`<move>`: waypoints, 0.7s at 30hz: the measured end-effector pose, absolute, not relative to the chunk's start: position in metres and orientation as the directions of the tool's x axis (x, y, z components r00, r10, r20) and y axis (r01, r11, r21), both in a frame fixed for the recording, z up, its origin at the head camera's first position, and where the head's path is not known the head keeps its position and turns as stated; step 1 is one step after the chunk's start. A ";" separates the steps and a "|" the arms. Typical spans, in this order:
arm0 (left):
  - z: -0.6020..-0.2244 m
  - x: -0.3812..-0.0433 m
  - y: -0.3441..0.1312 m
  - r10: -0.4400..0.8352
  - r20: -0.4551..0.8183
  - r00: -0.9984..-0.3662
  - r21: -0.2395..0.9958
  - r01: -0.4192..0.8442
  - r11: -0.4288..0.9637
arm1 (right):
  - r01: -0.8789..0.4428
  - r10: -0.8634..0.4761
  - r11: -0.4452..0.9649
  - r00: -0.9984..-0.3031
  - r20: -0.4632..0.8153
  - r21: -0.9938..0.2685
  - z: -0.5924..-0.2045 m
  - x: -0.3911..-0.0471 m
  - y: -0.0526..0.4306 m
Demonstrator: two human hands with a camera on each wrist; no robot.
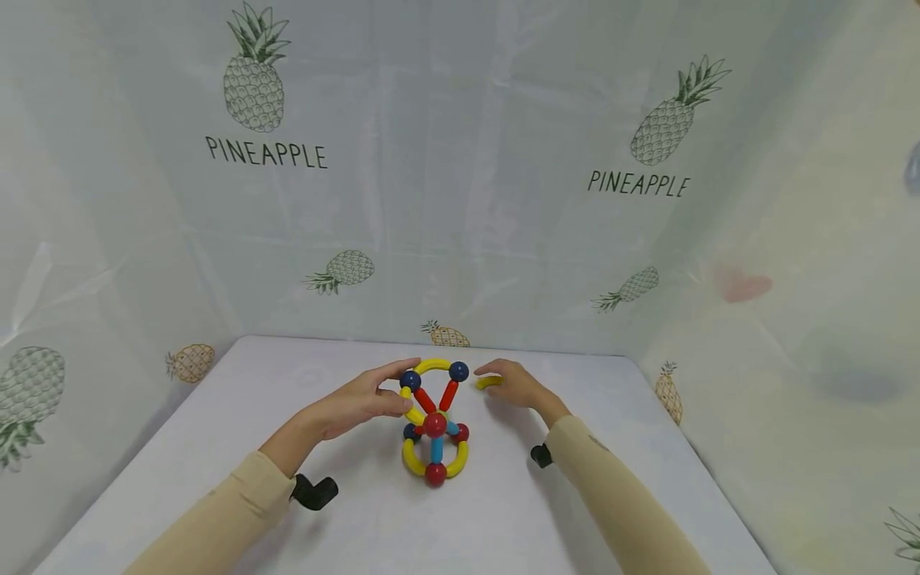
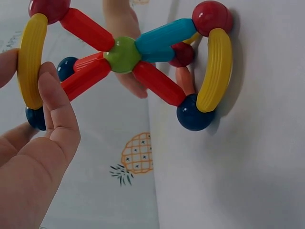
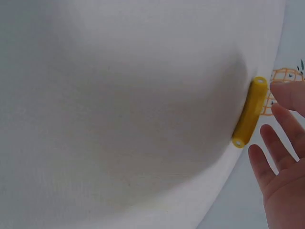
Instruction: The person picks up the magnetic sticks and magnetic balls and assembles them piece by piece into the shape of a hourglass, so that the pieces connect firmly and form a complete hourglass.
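Observation:
A toy structure of magnetic sticks and balls stands on the table, its sticks joined at a green ball [image 2: 123, 55]. My left hand [image 1: 352, 403] is at its upper left, thumb and fingers pinching a yellow curved stick [image 2: 31, 62] between a red ball and a dark blue ball. Lower down, red and light blue sticks lead to balls linked by more yellow curves. Right of the structure lies a loose yellow curved stick [image 3: 250, 113]. My right hand [image 1: 519, 385] is beside that stick, fingers spread and loosely bent, with fingertips close to it.
The white table [image 1: 374, 527] ends at a back edge just beyond both hands. Behind it and along the sides hangs a pale curtain [image 1: 460, 200] printed with pineapples. A black wrist device [image 1: 314, 492] sits below my left hand.

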State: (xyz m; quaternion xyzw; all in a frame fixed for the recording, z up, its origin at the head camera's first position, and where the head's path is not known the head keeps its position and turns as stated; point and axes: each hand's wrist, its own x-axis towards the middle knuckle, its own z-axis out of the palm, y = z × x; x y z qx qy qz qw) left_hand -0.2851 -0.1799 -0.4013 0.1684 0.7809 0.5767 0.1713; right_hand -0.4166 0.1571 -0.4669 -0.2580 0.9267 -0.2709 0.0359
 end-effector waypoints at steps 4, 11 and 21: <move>-0.400 -0.284 -0.179 0.458 -0.074 -0.886 0.959 0.063 0.276 | -0.448 -0.495 0.728 -0.867 0.055 -0.519 -0.471 -0.420 0.156; -0.399 -0.284 -0.179 0.459 -0.073 -0.886 0.957 0.067 0.281 | -0.458 -0.502 0.735 -0.863 0.053 -0.500 -0.473 -0.422 0.160; -0.399 -0.282 -0.178 0.453 -0.065 -0.889 0.955 0.076 0.286 | -0.464 -0.527 0.736 -0.850 0.012 -0.492 -0.469 -0.417 0.169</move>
